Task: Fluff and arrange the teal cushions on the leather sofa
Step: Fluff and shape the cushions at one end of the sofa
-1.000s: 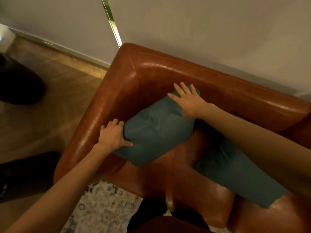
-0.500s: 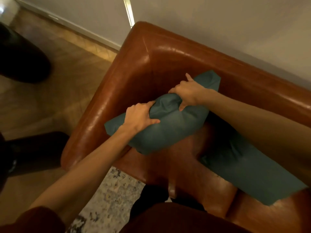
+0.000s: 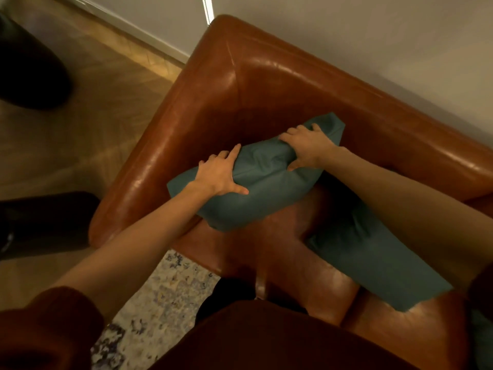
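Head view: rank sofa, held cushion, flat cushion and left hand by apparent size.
sofa
held cushion, flat cushion: look alike, flat one partly behind the right arm, so unranked
left hand

brown leather sofa [image 3: 226, 84] in the corner, one teal cushion [image 3: 266, 193] by the armrest, second teal cushion [image 3: 373, 263] flat on the seat
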`<act>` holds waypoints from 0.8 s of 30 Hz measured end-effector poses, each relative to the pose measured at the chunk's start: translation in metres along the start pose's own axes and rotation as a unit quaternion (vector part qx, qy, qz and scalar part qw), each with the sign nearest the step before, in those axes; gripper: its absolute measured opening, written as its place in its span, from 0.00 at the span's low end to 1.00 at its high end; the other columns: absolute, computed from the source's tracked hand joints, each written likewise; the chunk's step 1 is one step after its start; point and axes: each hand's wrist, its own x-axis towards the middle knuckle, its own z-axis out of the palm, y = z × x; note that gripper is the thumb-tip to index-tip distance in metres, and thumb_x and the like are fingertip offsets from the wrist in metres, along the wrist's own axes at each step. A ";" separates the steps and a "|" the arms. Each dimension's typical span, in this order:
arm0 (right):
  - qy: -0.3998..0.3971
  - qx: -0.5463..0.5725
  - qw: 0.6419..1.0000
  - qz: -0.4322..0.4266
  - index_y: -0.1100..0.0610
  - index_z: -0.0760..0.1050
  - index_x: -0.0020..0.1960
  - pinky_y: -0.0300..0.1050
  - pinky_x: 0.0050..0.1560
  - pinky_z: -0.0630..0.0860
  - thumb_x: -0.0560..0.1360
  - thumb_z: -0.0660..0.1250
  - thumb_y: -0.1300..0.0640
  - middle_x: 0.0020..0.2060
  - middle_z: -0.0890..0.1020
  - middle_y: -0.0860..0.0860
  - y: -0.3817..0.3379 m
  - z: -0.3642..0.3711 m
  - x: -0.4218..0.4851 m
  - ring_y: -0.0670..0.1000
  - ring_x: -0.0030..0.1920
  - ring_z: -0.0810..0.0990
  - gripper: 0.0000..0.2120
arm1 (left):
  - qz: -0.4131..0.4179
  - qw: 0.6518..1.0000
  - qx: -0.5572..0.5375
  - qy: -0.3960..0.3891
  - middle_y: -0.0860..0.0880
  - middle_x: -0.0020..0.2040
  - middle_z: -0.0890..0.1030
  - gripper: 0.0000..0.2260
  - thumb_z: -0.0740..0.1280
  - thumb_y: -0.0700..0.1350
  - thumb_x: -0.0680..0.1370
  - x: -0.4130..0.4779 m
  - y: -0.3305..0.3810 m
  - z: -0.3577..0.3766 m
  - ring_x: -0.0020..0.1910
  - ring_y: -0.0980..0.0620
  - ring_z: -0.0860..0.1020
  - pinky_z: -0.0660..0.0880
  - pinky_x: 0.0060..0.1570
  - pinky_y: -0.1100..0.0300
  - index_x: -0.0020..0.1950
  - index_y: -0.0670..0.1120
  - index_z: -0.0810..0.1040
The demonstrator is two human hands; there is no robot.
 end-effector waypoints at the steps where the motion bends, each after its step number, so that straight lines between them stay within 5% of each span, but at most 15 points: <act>1: 0.012 -0.006 1.000 0.000 0.53 0.63 0.72 0.65 0.66 0.64 0.66 0.74 0.40 0.64 0.73 0.54 -0.004 0.001 -0.002 0.58 0.65 0.70 0.40 | 0.002 1.000 0.001 0.004 0.44 0.70 0.70 0.56 0.73 0.69 0.60 -0.001 0.001 0.002 0.66 0.38 0.71 0.71 0.58 0.38 0.79 0.54 0.48; 11: 0.102 0.031 0.992 0.072 0.54 0.65 0.71 0.60 0.69 0.62 0.66 0.76 0.43 0.62 0.74 0.55 0.020 0.011 -0.037 0.59 0.64 0.71 0.39 | 0.104 0.984 0.063 0.134 0.47 0.58 0.80 0.43 0.73 0.62 0.66 0.025 0.026 -0.014 0.55 0.42 0.79 0.75 0.51 0.46 0.76 0.53 0.59; 18: 0.075 0.078 0.988 0.108 0.52 0.58 0.76 0.68 0.74 0.47 0.66 0.75 0.41 0.69 0.67 0.56 0.006 0.037 -0.032 0.59 0.72 0.63 0.45 | 0.063 0.996 0.052 0.033 0.47 0.72 0.69 0.49 0.72 0.67 0.64 0.030 0.009 0.000 0.66 0.41 0.72 0.69 0.60 0.42 0.78 0.54 0.52; 24: 0.056 0.079 0.984 0.147 0.51 0.57 0.76 0.64 0.76 0.49 0.65 0.71 0.32 0.73 0.64 0.56 0.028 0.042 -0.047 0.61 0.75 0.59 0.48 | 0.046 0.999 0.023 -0.017 0.47 0.76 0.63 0.51 0.66 0.73 0.64 0.022 -0.008 -0.002 0.72 0.42 0.64 0.63 0.67 0.39 0.79 0.53 0.49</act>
